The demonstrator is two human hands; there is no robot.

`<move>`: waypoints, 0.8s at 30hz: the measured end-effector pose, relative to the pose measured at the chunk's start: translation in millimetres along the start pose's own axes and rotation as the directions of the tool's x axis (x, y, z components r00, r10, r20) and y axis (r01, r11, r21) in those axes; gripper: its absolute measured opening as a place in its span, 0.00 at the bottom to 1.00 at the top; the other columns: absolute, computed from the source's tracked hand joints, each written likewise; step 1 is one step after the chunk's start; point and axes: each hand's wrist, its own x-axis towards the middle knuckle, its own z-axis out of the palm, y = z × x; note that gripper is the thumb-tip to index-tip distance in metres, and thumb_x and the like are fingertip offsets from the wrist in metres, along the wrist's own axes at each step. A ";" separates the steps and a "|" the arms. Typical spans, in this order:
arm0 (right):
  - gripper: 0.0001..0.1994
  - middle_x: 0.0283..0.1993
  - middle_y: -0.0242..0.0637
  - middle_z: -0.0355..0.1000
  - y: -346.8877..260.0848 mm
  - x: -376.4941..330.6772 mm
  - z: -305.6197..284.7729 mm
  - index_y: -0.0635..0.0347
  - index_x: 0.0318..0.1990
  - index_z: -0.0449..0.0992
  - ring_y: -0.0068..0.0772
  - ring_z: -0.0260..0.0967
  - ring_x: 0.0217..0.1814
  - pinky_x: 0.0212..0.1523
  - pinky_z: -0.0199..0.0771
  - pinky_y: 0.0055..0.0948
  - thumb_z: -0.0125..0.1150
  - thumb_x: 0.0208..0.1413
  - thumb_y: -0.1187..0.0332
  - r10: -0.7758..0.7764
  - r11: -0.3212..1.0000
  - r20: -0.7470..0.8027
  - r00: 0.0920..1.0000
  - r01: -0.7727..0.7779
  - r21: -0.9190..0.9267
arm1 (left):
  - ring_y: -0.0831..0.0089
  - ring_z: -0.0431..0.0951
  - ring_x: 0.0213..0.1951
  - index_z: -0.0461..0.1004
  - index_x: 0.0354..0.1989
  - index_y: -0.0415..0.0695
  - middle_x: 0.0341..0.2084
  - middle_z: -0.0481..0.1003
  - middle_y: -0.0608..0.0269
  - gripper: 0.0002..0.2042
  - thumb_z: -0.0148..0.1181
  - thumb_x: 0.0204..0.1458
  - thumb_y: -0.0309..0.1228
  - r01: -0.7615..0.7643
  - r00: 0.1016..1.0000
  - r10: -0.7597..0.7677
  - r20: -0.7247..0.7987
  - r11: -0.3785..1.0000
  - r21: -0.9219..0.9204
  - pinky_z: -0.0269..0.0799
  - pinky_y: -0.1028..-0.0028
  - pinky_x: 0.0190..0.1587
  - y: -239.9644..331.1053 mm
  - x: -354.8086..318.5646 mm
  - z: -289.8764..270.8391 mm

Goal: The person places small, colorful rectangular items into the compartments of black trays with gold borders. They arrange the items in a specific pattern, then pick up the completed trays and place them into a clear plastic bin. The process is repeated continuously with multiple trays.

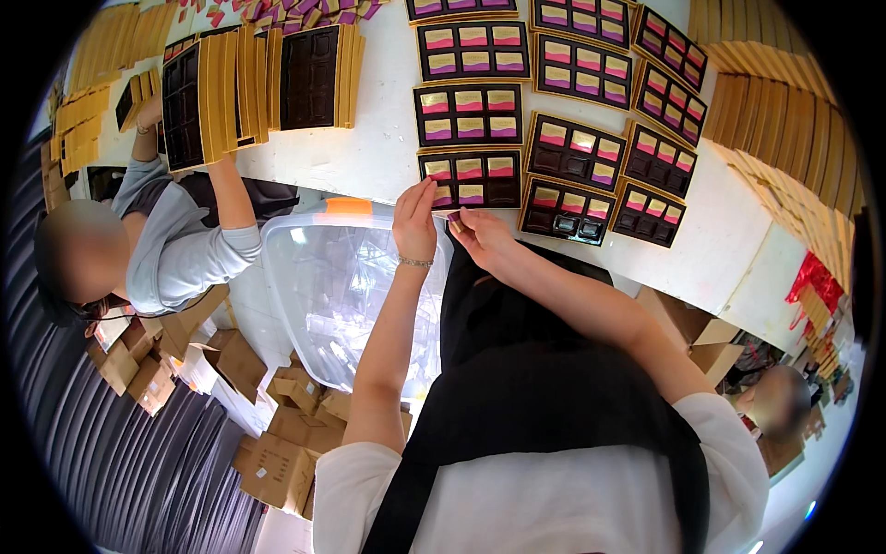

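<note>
My left hand (415, 217) reaches the left front corner of a black, gold-edged tray (472, 169). Its fingers are pressed together at the tray's side; whatever may be between them is hidden. Small pink, purple and gold packets fill most of this tray's pockets, while the front right pocket (503, 192) shows bare black. Just in front of the tray, my right hand (486, 240) pinches a small purple-and-gold packet (455, 222) between thumb and fingers.
More part-filled trays (565, 211) stand to the right, with fuller ones (471, 50) behind. A clear plastic bin (295, 305) sits below the table edge at left. A co-worker (180, 240) handles stacked empty trays (309, 78). Loose packets (309, 13) lie at the back.
</note>
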 end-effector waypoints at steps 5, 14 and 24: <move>0.13 0.46 0.41 0.71 -17.3 -27.9 -12.9 0.70 0.50 0.69 0.34 0.71 0.48 0.49 0.75 0.32 0.53 0.56 0.81 -0.005 0.977 0.104 0.995 0.027 -0.212 | 0.59 0.73 0.50 0.75 0.49 0.41 0.48 0.75 0.59 0.17 0.59 0.48 0.21 -0.044 0.999 0.043 0.032 0.999 0.016 0.69 0.67 0.53 -4.9 -6.2 -7.1; 0.18 0.48 0.40 0.73 -64.3 -49.4 -34.9 0.67 0.53 0.70 0.32 0.73 0.48 0.49 0.73 0.27 0.54 0.54 0.82 -0.333 0.795 0.223 0.916 0.400 -0.456 | 0.61 0.73 0.51 0.74 0.48 0.40 0.49 0.74 0.58 0.18 0.62 0.45 0.23 -0.221 0.971 0.224 0.078 0.974 -0.051 0.68 0.65 0.50 32.7 -3.6 -8.6; 0.04 0.32 0.29 0.68 -98.8 -36.6 -9.5 0.55 0.27 0.75 0.31 0.66 0.45 0.49 0.64 0.32 0.56 0.42 0.68 -0.115 -0.889 0.974 0.194 0.419 -0.188 | 0.57 0.63 0.62 0.67 0.58 0.42 0.60 0.65 0.55 0.27 0.63 0.46 0.29 -0.252 0.935 0.201 0.294 0.956 0.148 0.56 0.56 0.63 32.1 -14.1 9.2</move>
